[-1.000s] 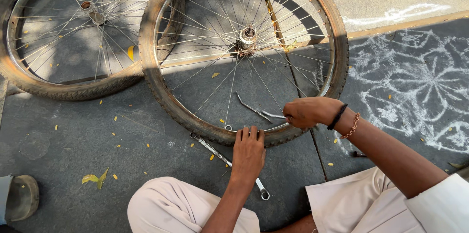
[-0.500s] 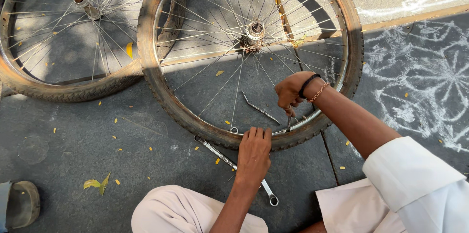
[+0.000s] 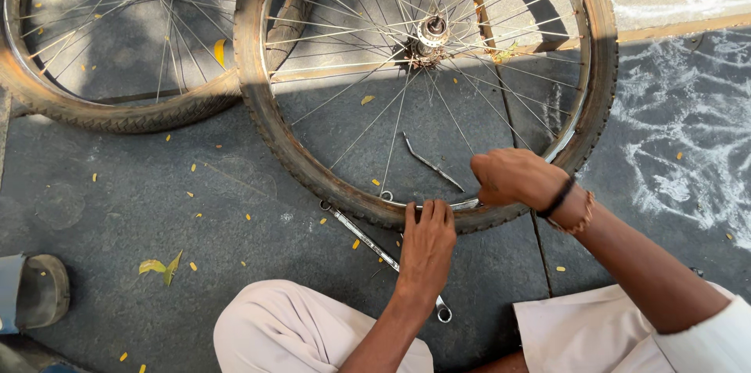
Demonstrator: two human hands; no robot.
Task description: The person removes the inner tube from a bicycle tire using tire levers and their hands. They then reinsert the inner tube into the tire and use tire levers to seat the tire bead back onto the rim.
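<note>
While the near bicycle wheel (image 3: pixel 426 84) lies flat on the dark pavement, overlapping a second wheel (image 3: pixel 117 37) toward the far left corner of the paved patch, its tyre (image 3: pixel 313 166) is being worked at the near rim. That tyre is judged stiff yet bendable rubber, worn and dusty, so a firm grip at the bead is likely needed, whereas the thin spokes are judged easily bent and are best left alone; the wheel as a whole is probably light but awkward, and is best held at the rim. The left hand (image 3: pixel 426 244) is laid palm down with its fingers spread flat over the near tyre edge, pressing rather than gripping, the forearm rising straight from between the knees. The right hand (image 3: pixel 512 177) is clenched into a fist just inside the rim, around what appears to be a metal lever, of which only a short bright end is seen; the wrist, bearing a dark band and a beaded bracelet, is bent inward. A loose tyre lever (image 3: pixel 432 162) lies inside the wheel, and a long spanner (image 3: pixel 375 252) lies on the pavement beneath the left wrist. A sandal (image 3: pixel 35 291) is seen at the left edge.
</note>
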